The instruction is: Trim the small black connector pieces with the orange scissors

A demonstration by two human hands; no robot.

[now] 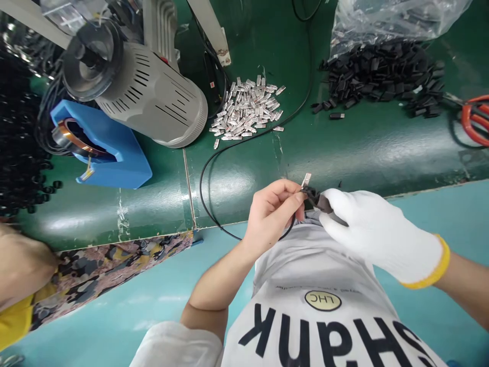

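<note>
My bare left hand (273, 211) pinches the end of a thin black cable (203, 178) near the table edge. A silver USB plug (306, 179) sticks up just past its fingertips. My right hand (367, 224), in a white glove with a yellow cuff, is closed around a dark tool (324, 204); the grip hides most of it, so its kind is unclear. The tool's dark front end meets the plug and cable at my left fingertips. From my left hand the cable loops left, then runs up across the green table.
Silver USB plug shells (248, 109) lie in a pile, with black plastic housings (382, 76) to the right under a clear bag (397, 23). Red-handled scissors (473, 120), a grey machine (153, 92) and a blue tape dispenser (133, 158) stand around. Another person's arm (23, 265) shows at left.
</note>
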